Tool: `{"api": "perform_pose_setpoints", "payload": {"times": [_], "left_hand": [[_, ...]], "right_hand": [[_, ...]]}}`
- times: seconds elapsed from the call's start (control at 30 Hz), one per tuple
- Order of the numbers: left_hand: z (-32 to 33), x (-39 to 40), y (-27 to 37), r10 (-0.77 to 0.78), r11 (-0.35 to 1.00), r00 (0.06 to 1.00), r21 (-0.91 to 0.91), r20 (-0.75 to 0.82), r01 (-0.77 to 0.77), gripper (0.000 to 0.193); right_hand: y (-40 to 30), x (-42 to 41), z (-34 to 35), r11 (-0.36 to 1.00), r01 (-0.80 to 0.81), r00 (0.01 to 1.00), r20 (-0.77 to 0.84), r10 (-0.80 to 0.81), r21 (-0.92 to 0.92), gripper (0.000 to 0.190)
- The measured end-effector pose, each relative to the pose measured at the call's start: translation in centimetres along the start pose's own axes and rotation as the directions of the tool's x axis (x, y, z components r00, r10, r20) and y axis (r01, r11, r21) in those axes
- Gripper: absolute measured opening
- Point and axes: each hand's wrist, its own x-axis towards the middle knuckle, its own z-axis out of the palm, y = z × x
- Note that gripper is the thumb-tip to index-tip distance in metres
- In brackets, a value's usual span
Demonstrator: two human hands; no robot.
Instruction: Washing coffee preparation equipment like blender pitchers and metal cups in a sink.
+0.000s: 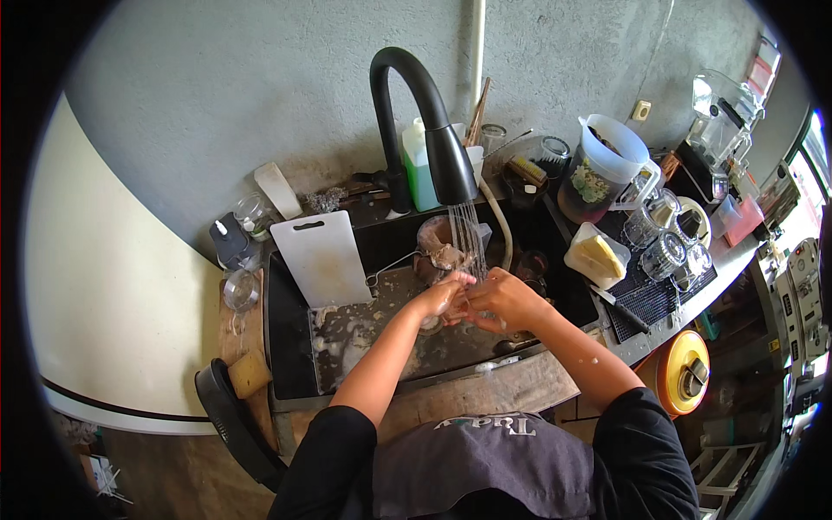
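Water runs from a black faucet (455,162) onto my two hands, which meet over a black sink (292,364). My left hand (445,299) and my right hand (504,302) are close together around something small and clear, perhaps glass; the water and fingers hide most of it. Just behind them stands a brown-stained container (435,237) under the edge of the stream. A thin metal handle (393,266) sticks out to its left. Foam and food bits lie on the sink's floor. A white cutting board (322,260) leans in the sink's left part.
A bottle of green liquid (421,175) stands behind the faucet. On the right are a plastic pitcher (601,172), upturned glasses (663,253) on a black mat, a knife (621,309) and a tub with a yellow sponge (598,253). Another sponge (249,374) rests at the left edge.
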Motion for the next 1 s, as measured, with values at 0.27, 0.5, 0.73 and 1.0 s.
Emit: {"api": "perform_pose_setpoints", "payload": {"times": [0.27, 0.5, 0.73, 1.0], "left_hand": [[-0.9, 0.2, 0.4, -0.402, 0.907, 0.905, -0.078, 0.142, 0.415, 0.034], [2.6, -0.8, 3.4, 0.591, 0.673, 0.727, 0.710, -0.350, -0.206, 0.021], [0.3, -0.2, 1.9, -0.188, 0.980, 0.979, 0.057, -0.083, 0.193, 0.027], [0.5, 0.3, 0.6, -0.533, 0.790, 0.769, -0.119, 0.353, 0.602, 0.039]], "right_hand": [[-0.8, -0.2, 0.7, 0.892, -0.224, 0.969, 0.186, 0.161, 0.393, 0.040], [-0.6, 0.2, 2.2, -0.592, -0.079, 0.897, 0.316, 0.308, 0.802, 0.057], [1.2, -0.5, 1.8, 0.910, -0.197, 0.965, 0.235, 0.114, 0.364, 0.049], [3.5, -1.2, 1.5, 0.826, 0.463, 0.886, 0.166, -0.433, -0.320, 0.042]]}}
